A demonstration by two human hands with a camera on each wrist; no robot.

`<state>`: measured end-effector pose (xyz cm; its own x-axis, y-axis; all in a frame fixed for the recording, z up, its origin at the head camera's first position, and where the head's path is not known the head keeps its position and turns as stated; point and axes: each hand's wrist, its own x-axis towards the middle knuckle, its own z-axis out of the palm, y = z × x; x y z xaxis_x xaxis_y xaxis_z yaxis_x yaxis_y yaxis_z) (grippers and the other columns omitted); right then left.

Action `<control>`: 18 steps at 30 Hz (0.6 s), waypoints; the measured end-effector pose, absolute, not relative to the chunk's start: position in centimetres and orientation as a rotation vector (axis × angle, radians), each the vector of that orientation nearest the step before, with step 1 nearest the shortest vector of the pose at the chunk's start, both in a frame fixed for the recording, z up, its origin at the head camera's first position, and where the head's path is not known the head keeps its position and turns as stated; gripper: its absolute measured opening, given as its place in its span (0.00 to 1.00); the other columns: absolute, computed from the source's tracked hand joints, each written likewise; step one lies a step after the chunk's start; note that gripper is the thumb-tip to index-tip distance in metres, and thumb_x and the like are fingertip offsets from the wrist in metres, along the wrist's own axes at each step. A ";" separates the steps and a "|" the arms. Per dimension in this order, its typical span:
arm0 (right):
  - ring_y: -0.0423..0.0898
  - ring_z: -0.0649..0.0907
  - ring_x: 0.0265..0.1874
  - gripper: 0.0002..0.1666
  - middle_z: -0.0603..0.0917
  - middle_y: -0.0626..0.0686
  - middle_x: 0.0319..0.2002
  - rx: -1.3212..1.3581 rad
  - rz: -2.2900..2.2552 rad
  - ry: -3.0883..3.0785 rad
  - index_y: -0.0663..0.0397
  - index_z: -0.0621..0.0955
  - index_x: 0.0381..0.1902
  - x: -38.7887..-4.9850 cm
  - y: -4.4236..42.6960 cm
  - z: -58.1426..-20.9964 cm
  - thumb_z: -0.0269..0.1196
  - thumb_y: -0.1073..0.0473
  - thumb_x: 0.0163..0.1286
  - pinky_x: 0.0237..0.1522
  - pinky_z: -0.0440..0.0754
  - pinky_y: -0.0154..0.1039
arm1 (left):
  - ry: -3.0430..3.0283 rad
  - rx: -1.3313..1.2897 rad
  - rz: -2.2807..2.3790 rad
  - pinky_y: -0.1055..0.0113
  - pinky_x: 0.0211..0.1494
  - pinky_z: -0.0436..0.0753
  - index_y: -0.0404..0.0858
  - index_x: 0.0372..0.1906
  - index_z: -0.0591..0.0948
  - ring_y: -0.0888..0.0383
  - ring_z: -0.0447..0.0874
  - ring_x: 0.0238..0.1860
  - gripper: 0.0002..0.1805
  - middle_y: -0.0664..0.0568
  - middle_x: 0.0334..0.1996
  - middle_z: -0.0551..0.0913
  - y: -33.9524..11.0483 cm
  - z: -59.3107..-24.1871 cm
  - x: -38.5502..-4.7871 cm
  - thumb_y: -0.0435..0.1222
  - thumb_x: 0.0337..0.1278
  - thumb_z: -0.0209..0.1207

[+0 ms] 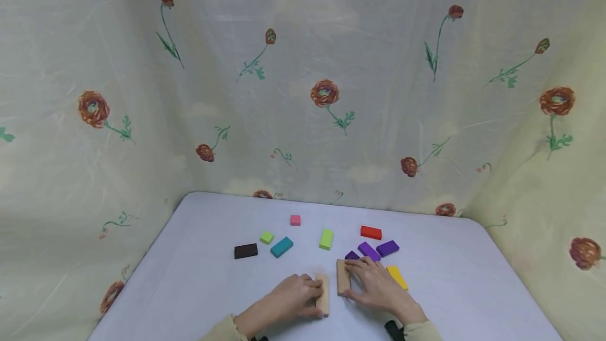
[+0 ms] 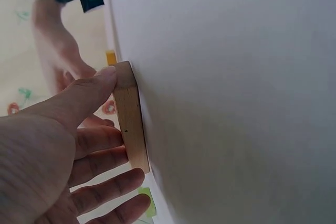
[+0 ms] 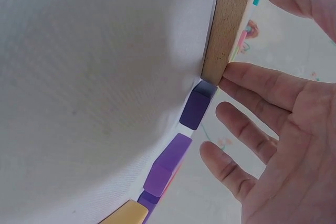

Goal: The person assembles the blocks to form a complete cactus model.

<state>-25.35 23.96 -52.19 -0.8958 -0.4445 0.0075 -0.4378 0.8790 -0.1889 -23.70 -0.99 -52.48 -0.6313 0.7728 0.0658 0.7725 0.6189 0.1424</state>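
Near the table's front, my left hand (image 1: 294, 299) grips a plain wooden block (image 1: 323, 296), thumb at its near end and fingers farther along it. In the left wrist view this block (image 2: 130, 121) stands on a narrow side. A second wooden block (image 1: 342, 280) lies just to the right, a small gap apart. My right hand (image 1: 376, 287) holds it between the thumb at the near end and fingertips at the far end. Just past those fingertips sits a dark purple block (image 3: 197, 106). A purple block (image 1: 369, 251) and a yellow block (image 1: 397, 277) lie beside the right hand.
Farther back on the white table (image 1: 189, 278) lie a black block (image 1: 245, 251), a teal block (image 1: 281, 247), green blocks (image 1: 326, 239), a pink block (image 1: 295, 220), a red block (image 1: 371, 232) and another purple block (image 1: 388, 248). A flowered curtain (image 1: 293, 136) surrounds the table.
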 end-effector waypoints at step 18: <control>0.52 0.72 0.59 0.40 0.78 0.51 0.61 -0.704 -0.296 3.001 0.53 0.78 0.60 -25.3 23.9 -52.0 0.64 0.33 0.59 0.61 0.71 0.60 | 2.736 1.309 0.217 0.72 0.48 0.79 0.52 0.57 0.81 0.67 0.79 0.50 0.28 0.63 0.57 0.81 -0.3 -52.0 -22.0 0.61 0.55 0.57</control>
